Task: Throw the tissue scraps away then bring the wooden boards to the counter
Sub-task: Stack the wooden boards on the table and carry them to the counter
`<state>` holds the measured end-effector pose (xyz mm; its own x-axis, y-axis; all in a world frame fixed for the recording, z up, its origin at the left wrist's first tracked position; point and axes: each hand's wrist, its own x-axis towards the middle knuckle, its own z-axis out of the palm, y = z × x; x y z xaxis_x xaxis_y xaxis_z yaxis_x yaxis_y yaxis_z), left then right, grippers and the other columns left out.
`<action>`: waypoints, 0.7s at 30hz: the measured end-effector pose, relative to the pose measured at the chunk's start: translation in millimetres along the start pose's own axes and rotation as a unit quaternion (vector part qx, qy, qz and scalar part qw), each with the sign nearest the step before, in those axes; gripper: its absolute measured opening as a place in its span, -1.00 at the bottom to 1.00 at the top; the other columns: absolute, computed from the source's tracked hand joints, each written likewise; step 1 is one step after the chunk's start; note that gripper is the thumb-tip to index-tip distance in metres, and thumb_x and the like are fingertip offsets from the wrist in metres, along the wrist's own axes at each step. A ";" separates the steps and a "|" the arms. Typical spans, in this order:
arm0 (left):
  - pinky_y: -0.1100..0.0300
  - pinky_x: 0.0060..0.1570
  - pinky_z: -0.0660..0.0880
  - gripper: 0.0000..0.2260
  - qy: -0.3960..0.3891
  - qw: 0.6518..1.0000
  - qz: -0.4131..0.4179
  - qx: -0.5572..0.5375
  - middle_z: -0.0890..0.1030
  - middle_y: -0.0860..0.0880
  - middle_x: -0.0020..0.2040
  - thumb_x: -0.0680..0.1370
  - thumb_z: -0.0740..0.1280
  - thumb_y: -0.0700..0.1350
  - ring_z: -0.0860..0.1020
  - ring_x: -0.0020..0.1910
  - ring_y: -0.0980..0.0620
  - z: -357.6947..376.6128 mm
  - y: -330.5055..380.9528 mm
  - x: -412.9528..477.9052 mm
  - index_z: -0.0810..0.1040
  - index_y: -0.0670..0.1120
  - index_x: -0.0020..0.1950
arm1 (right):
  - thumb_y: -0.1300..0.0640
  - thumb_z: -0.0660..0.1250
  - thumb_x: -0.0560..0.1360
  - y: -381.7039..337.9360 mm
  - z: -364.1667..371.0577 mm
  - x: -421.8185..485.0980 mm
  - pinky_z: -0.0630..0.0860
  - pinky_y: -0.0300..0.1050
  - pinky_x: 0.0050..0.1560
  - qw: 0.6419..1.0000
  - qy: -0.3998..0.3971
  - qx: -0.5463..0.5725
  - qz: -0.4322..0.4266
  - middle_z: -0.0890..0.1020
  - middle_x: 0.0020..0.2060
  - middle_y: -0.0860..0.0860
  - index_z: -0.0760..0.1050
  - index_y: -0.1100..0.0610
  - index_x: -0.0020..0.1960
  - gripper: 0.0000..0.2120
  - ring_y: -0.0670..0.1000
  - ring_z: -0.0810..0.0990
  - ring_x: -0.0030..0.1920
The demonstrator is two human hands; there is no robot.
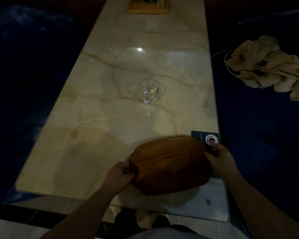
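Observation:
A brown oval wooden board (169,163) sits at the near right end of a pale marble table (128,69). My left hand (118,175) grips its left edge and my right hand (219,158) grips its right edge. The board looks slightly tilted; I cannot tell whether it is one board or a stack. No tissue scraps are visible on the table.
A clear glass (148,91) stands mid-table. A dark blue card with a round sticker (207,138) lies under the board's right end. A wooden holder (148,7) sits at the far end. Dark blue seats flank the table; a crumpled beige cloth (269,68) lies on the right one.

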<state>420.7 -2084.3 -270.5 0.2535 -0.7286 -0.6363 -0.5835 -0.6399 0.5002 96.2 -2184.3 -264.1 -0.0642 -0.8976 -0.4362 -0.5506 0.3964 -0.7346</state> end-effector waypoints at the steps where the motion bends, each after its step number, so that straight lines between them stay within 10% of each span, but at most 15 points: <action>1: -0.05 -0.12 0.60 -0.79 0.009 1.000 -0.011 -0.008 0.65 -0.12 -0.17 0.40 0.39 -0.03 0.64 -0.19 -0.14 -0.8 -0.2 3.2 0.44 -0.04 -0.04 | 0.27 0.32 0.51 2.7 -1.1 -0.4 0.47 0.01 0.02 1.000 -0.001 -0.025 -0.011 0.60 -0.03 0.11 0.53 0.29 0.17 -0.76 0.12 0.56 -0.02; 7: -0.11 -0.16 0.60 -0.69 0.049 0.999 -0.012 0.001 0.67 -0.28 -0.26 0.47 0.36 0.00 0.65 -0.27 -0.21 3.0 7.8 19.5 0.62 -0.27 -0.23 | 0.09 0.26 0.56 26.1 3.3 0.3 0.44 -0.11 -0.22 0.984 -0.057 -0.160 -0.047 0.62 -0.09 0.13 0.60 0.02 -0.01 -0.86 0.05 0.59 -0.14; 21: -0.11 0.00 0.58 -0.87 0.113 0.982 -0.055 -0.141 0.69 -0.23 -0.09 0.48 0.39 -0.20 0.64 -0.09 -0.20 9.1 14.3 6.3 0.69 -0.20 -0.04 | 0.24 0.22 0.57 18.6 10.0 -0.6 0.48 0.03 -0.13 0.997 -0.061 -0.046 -0.010 0.63 -0.19 0.23 0.58 0.28 -0.07 -0.81 0.21 0.58 -0.15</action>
<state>406.9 -2095.9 -272.7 0.4858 -0.6670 -0.5649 -0.3152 -0.7364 0.5986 94.3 -2174.5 -282.7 0.0456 -0.8731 -0.4854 -0.6259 0.3537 -0.6951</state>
